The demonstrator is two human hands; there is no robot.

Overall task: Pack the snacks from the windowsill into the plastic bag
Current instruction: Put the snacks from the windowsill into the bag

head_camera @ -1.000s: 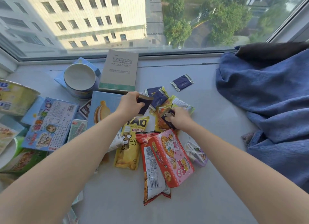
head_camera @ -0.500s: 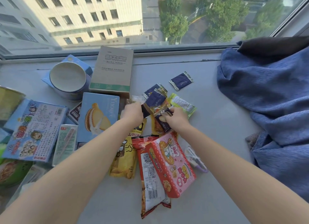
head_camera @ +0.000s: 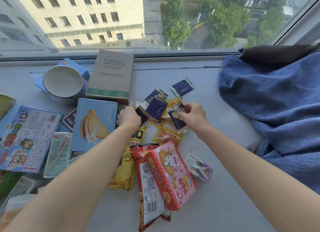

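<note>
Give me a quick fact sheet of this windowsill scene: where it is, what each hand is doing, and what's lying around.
Place: windowsill beneath a window
Left hand: grips a navy packet
Right hand: pinches a second navy packet
Lying loose: lone navy packet nearer the glass; pink-red box; yellow bag
Left side: blue biscuit box, bowl
Right side: blue cloth
Plastic bag: none I can pick out

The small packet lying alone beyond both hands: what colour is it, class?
The packet is navy blue with silvery crimped ends; the head view shows it.
</note>
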